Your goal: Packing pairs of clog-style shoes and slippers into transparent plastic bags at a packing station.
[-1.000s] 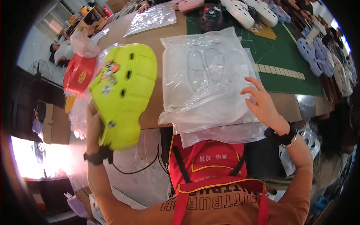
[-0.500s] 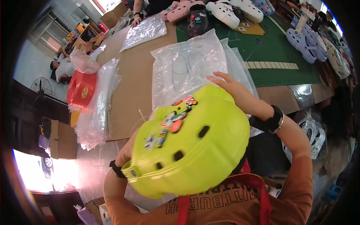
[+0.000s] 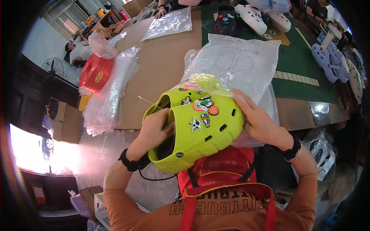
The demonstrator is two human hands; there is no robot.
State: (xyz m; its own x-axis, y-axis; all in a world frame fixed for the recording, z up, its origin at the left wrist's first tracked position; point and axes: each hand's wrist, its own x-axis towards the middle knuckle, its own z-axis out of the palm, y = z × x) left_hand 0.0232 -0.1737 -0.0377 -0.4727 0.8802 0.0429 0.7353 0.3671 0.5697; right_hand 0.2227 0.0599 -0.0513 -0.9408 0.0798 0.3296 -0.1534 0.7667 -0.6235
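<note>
A lime-green foam clog point(image 3: 185, 134) with colourful charms on its upper is tilted over the table's front edge. My left hand point(image 3: 154, 129) reaches into its foot opening and grips it from the heel side; those fingertips are hidden inside. At the toe end, my right hand point(image 3: 260, 121) is closed on the edge of a clear plastic bag point(image 3: 241, 57), with its fingers against the clog's side. The far part of the clog lies under the bag's film. A thin wire outline shows through the bag. Its lower part is hidden behind the clog.
A stack of clear bags point(image 3: 111, 92) lies at left beside a red roll of plastic tape point(image 3: 96, 73). Another clear bag point(image 3: 169, 23) is at the far side, near another person's hand point(image 3: 161, 12). Black point(image 3: 224, 21), white point(image 3: 251, 18) and lavender clogs point(image 3: 325, 61) stand on the green mat point(image 3: 300, 63).
The clog has turned so its opening and charms face up, and its toe end has come under the bag's film. My left hand now shows inside the opening; my right hand has moved to the bag's edge.
</note>
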